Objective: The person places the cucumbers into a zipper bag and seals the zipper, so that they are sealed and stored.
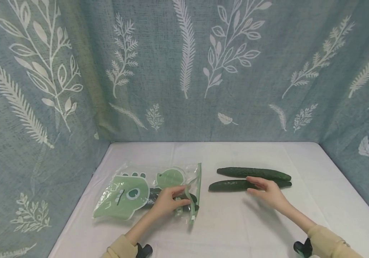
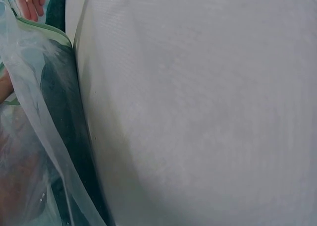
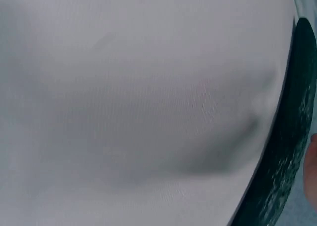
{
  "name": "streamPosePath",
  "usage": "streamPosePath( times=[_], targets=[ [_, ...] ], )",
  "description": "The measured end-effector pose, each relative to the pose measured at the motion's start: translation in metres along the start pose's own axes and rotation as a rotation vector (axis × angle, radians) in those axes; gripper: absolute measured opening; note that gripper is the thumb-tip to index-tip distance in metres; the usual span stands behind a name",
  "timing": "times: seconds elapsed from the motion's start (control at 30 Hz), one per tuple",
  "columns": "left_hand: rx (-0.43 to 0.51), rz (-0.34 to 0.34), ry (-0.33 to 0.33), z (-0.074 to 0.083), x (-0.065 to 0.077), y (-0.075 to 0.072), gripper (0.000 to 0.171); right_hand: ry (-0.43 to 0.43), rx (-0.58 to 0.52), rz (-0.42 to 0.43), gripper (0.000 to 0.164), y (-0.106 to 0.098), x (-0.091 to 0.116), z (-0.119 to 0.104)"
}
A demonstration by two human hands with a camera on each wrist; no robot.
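Bag (image 1: pixel 120 200) near left edge of table (image 1: pixel 229 225), lip (image 1: pixel 199 179) gripped by left hand (image 1: pixel 166 201), seemingly to keep it gaping; now, over nearer cucumber (image 1: pixel 227 185), right hand (image 1: pixel 269 195), fingers parted.

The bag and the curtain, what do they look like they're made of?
Bag: probably thin, glossy plastic; it's see-through, with creases and bright glints. Curtain: seemingly matt woven fabric, judging by its soft folds and thread-like texture.

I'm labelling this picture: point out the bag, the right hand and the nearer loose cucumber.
Bag (image 1: pixel 140 188): head view, on its green print.
Right hand (image 1: pixel 268 191): head view, back of hand.
Nearer loose cucumber (image 1: pixel 231 185): head view, on its left half.
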State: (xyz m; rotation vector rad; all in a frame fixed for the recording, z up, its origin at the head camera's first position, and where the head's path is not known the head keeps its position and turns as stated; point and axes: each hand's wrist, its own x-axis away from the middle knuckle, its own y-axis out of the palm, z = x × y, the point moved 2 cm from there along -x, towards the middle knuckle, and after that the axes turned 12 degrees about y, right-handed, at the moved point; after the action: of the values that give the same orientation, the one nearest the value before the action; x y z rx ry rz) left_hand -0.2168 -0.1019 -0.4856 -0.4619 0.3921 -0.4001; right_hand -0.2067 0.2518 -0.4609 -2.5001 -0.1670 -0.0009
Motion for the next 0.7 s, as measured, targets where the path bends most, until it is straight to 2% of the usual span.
streamPosePath(
  times=[0.23,0.7],
  targets=[
    [0.001,0.002,-0.001,0.000,0.000,-0.001,0.055,0.001,0.090,0.052,0.048,-0.018,-0.004,0.017],
    [-0.026,-0.008,-0.007,0.000,0.001,-0.001,0.056,0.030,0.202,0.062,0.041,-0.046,-0.013,0.040]
  ],
)
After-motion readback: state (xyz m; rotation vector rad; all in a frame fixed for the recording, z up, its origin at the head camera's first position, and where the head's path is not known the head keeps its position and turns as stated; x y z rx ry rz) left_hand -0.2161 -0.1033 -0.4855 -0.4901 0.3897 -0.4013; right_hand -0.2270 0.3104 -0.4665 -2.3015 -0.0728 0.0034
